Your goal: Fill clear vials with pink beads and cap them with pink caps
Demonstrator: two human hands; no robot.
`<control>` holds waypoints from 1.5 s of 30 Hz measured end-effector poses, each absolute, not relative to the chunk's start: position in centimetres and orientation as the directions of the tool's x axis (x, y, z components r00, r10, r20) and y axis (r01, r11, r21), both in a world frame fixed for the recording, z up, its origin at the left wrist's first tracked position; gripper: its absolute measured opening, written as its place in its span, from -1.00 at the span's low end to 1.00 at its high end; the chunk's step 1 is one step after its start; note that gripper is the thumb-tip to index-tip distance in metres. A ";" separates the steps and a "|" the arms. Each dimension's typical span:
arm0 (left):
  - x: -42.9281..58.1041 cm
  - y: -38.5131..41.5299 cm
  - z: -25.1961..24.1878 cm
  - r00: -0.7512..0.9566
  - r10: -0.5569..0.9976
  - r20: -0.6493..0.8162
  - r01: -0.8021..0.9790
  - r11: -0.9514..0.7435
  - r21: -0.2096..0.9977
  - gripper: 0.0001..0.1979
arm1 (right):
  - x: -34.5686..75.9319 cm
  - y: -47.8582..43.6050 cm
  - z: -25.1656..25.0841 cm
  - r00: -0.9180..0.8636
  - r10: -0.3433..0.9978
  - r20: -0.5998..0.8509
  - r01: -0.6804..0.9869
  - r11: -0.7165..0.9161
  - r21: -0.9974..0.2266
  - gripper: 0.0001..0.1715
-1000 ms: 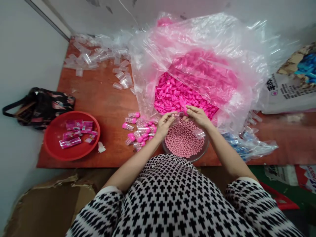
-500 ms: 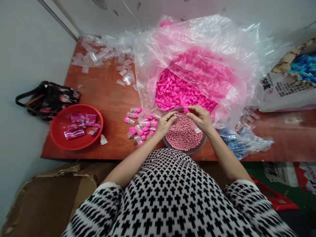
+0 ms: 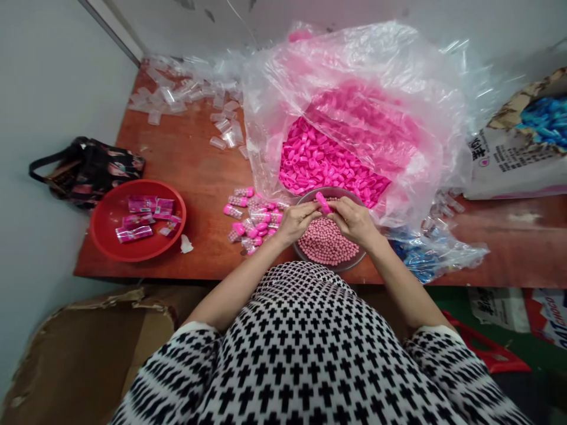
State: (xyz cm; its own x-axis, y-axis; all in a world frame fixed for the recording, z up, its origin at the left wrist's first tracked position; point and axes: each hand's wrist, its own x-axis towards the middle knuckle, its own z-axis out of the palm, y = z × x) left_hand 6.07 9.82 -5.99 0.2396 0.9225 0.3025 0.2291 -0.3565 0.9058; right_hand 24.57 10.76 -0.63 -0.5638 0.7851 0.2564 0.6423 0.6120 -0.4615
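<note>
Over a bowl [image 3: 359, 255] of small pink beads [image 3: 328, 243], both my hands meet at one small piece. My right hand [image 3: 353, 222] is closed on a bright pink plastic cap [image 3: 323, 203], which is tilted between the hands. My left hand [image 3: 297, 224] pinches what seems to be a clear plastic tube, mostly hidden by the fingers, against the cap. Left of the bowl lies a pile of bead-filled clear tubes with pink caps [image 3: 262, 217]. Just beyond the bowl, many loose pink caps [image 3: 314, 154] spill from a large clear plastic bag [image 3: 270, 112].
At the left stand a red basin [image 3: 133, 252] holding several pink packets [image 3: 135, 233] and a dark floral bag [image 3: 95, 171]. Clear tubes [image 3: 172, 97] are scattered at the back left. Right of the bowl lie a bag of blue pieces [image 3: 427, 257] and a printed sack [image 3: 509, 165].
My hands have come closer together over the bowl. The pink cap has moved slightly left and down, and now sits between the fingertips of both hands.
</note>
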 end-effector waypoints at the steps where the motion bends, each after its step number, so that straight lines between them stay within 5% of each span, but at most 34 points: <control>1: 6.0 9.9 -5.8 0.268 0.909 0.319 0.253 -0.386 0.887 -0.73 | 24.5 10.6 -0.8 -0.558 0.786 0.266 0.650 0.614 -0.449 -0.72; 8: 5.9 10.5 -5.8 0.343 0.900 0.269 0.351 -0.388 0.852 -0.71 | 25.1 11.3 -2.6 -0.594 0.771 0.228 0.617 0.619 -0.486 -0.71; 14: 5.4 10.8 -6.6 0.404 0.913 0.056 0.239 -0.164 0.957 -0.74 | 24.4 12.3 0.4 -0.750 0.656 0.087 0.612 0.737 -0.287 -0.45; 17: 5.4 10.4 -7.0 0.376 0.926 -0.030 0.196 -0.048 0.979 -0.77 | 23.9 12.6 1.3 -0.828 0.559 0.035 0.531 0.803 -0.273 -0.50; 23: 5.7 9.8 -8.2 0.201 0.957 -0.211 -0.160 0.245 0.956 -0.64 | 23.8 12.3 -1.9 -0.687 0.722 0.084 0.672 0.674 -0.307 -0.53; 29: 7.1 9.9 -8.4 0.093 0.960 -0.264 -0.298 0.280 0.913 -0.65 | 22.7 10.8 -4.7 -0.580 0.800 0.154 0.714 0.590 -0.377 -0.07; 38: 8.1 9.8 -7.7 0.090 0.943 -0.321 -0.401 0.329 0.855 -0.68 | 22.5 11.2 -6.5 -0.456 0.854 0.251 0.763 0.520 -0.384 -0.21; 45: 7.1 10.4 -9.2 0.047 0.942 -0.332 -0.419 0.321 0.849 -0.64 | 21.0 12.0 -7.6 -0.492 0.856 0.161 0.741 0.508 -0.440 -0.15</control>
